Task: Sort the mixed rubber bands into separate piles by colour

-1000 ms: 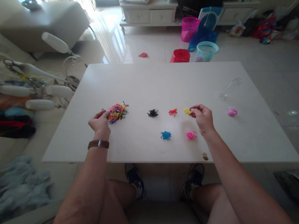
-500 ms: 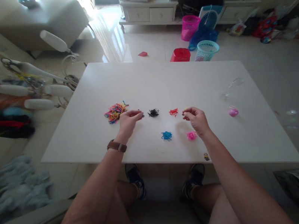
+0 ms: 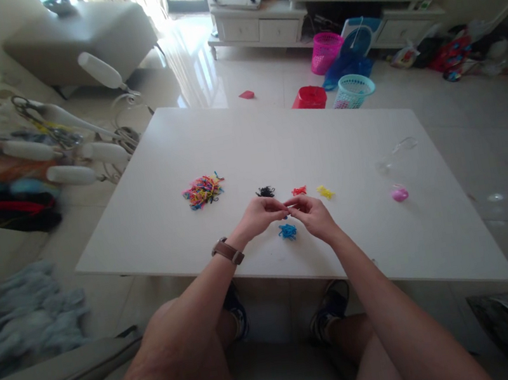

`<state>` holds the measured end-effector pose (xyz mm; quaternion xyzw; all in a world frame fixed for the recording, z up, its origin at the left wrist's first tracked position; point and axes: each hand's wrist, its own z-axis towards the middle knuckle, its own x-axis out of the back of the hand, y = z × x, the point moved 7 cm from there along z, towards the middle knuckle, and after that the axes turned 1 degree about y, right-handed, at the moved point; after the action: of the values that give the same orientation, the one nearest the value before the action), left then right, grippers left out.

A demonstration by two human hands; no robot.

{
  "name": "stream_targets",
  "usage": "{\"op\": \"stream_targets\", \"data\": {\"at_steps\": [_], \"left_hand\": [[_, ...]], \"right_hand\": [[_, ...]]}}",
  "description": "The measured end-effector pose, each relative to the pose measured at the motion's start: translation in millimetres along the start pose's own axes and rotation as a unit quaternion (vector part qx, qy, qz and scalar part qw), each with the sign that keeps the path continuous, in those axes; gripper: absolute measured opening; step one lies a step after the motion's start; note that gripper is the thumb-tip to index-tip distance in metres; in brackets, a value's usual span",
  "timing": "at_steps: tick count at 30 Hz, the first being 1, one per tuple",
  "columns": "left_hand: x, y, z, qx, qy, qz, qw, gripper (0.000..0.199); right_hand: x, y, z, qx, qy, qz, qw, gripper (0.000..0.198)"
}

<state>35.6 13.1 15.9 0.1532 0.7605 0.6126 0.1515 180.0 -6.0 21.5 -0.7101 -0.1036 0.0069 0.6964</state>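
My left hand (image 3: 264, 212), a brown watch (image 3: 228, 251) on its wrist, pinches a small bluish rubber band. The fingertips of my right hand (image 3: 310, 214) meet it, pinched closed; what they hold is too small to make out. Just behind the hands lie a black pile of rubber bands (image 3: 266, 192) and a red pile (image 3: 299, 190). The yellow pile (image 3: 325, 191) lies beyond my right hand, and the blue pile (image 3: 287, 231) is just below the fingertips. Further left is a large mixed-colour pile (image 3: 203, 191). My right hand and arm hide the pink pile.
The white table (image 3: 236, 135) spans the view in front of my knees. At its right lie a pink rounded object (image 3: 400, 193) and something clear, perhaps plastic (image 3: 401, 146). Beyond the far edge stand a red bin (image 3: 311, 98) and a light-blue basket (image 3: 354, 90). White lamp arms (image 3: 108, 152) stand beside the left edge.
My left hand has moved right, away from the mixed pile. My right hand has let go of yellow bands at the yellow pile and come left to meet the left fingertips.
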Motion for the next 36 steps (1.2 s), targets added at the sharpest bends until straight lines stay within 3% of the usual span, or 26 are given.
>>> {"op": "stream_targets", "data": {"at_steps": [3, 11, 18, 22, 27, 36], "left_hand": [[-0.2, -2.6, 0.2, 0.002, -0.013, 0.005, 1.000, 0.019], [3.0, -7.8, 2.0, 0.009, 0.015, -0.040, 0.999, 0.031], [-7.5, -18.3, 2.8, 0.039, -0.006, -0.087, 0.995, 0.040], [-10.8, -22.5, 2.9, 0.060, 0.000, -0.151, 0.987, 0.044], [-4.6, -24.7, 2.3, 0.069, 0.074, -0.223, 0.970, 0.042], [-9.3, -25.5, 1.6, 0.097, 0.087, -0.237, 0.963, 0.032]], "right_hand": [[-0.9, 2.8, 0.2, -0.006, -0.002, 0.028, 1.000, 0.024], [10.5, 8.7, 0.7, -0.020, 0.075, -0.007, 0.997, 0.022], [13.3, 4.9, -0.6, 0.015, 0.095, -0.058, 0.994, 0.020], [13.4, 0.2, -2.7, 0.015, 0.100, -0.063, 0.993, 0.020], [6.2, -8.3, -5.2, 0.018, 0.076, -0.093, 0.993, 0.022], [4.1, -18.1, -7.4, 0.100, 0.075, -0.161, 0.979, 0.009]]}}
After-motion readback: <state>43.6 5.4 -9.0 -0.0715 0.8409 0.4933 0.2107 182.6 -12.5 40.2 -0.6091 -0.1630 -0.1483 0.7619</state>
